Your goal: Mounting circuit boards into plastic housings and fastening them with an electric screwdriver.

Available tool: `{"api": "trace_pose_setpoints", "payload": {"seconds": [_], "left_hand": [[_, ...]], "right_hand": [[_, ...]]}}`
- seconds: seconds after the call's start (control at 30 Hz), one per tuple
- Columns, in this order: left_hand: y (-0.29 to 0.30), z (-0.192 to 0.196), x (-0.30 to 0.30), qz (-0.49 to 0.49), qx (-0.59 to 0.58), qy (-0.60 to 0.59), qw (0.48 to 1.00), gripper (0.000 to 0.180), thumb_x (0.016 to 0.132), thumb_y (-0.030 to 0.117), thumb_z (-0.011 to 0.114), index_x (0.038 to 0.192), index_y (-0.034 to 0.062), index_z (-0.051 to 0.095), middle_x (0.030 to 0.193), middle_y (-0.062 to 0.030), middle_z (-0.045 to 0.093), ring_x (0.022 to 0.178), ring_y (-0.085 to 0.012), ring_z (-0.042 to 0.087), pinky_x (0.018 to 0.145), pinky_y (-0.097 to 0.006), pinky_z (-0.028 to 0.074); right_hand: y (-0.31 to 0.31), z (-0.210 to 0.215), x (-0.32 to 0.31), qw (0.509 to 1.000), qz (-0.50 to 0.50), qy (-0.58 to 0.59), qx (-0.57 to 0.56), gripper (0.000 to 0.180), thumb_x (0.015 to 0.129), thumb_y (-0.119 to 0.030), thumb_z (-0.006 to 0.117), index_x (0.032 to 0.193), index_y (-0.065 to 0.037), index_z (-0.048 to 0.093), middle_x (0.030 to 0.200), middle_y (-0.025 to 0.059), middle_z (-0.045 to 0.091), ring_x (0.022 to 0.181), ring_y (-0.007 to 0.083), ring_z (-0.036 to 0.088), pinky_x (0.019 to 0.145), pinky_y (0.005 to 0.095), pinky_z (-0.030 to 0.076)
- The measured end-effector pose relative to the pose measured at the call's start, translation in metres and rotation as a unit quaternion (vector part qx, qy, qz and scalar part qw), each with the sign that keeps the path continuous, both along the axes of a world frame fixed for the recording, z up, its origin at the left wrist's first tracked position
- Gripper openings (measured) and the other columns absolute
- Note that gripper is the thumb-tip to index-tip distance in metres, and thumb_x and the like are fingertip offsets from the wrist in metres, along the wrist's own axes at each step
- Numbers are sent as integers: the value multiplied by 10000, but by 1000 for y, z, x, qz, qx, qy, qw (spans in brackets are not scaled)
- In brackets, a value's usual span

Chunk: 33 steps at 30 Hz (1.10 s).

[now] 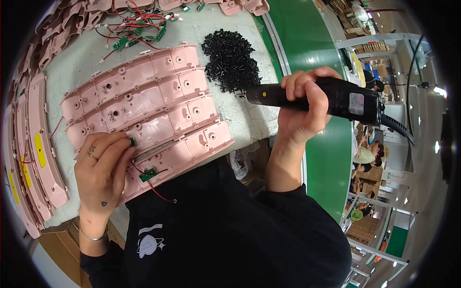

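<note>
My right hand [307, 103] is wrapped round a black electric screwdriver [348, 98], held level with its tip at the near edge of a heap of small black screws [228, 55]. Whether a screw sits on the tip cannot be made out. My left hand [103, 165] pinches a small green circuit board [132, 142] over the row of curved pink plastic housings [158, 122]. Its fingers cover part of that board and of the housings' left ends. Another green board [148, 174] with red and black wires lies on the nearest housing. Two farther housings each show a black spot at a post.
A tangle of green boards with red wires [139, 29] lies at the back. More pink housings are heaped at the far left, and several with yellow labels [41, 149] stand along the left edge. A green conveyor belt [321, 158] runs along the right; people sit beyond it.
</note>
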<state>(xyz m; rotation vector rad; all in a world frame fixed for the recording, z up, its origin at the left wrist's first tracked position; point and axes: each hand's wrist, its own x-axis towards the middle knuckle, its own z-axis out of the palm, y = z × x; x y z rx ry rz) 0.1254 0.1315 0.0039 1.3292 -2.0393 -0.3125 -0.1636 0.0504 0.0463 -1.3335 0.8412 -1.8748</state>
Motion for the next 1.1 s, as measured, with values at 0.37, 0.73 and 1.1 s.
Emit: {"api": "trace_pose_setpoints", "payload": {"seconds": [0.37, 0.73, 1.1], "left_hand": [[-2, -4, -12, -8, 22, 12, 1000, 192, 682, -28, 722, 860, 3, 656, 900, -105, 656, 821, -290, 595, 701, -353, 495], [-61, 16, -53, -135, 14, 68, 988, 141, 715, 43, 716, 843, 22, 660, 862, -87, 658, 829, -296, 576, 724, -375, 475], [-129, -24, -142, -264, 28, 175, 948, 153, 749, 150, 725, 874, 62, 718, 758, -98, 672, 784, -283, 600, 681, -391, 495]], "right_hand": [[-7, -9, -5, 1000, -9, -3, 28, 273, 760, -26, 557, 1013, 15, 462, 634, 74, 499, 507, 143, 452, 547, 317, 445], [9, 14, -20, 998, 46, -19, -43, 290, 781, -122, 524, 1056, -43, 477, 633, 44, 441, 498, 142, 414, 573, 327, 425], [11, 25, -39, 987, 102, -72, -102, 276, 795, -125, 538, 1065, -62, 540, 641, -14, 447, 551, 89, 409, 601, 273, 346]]}}
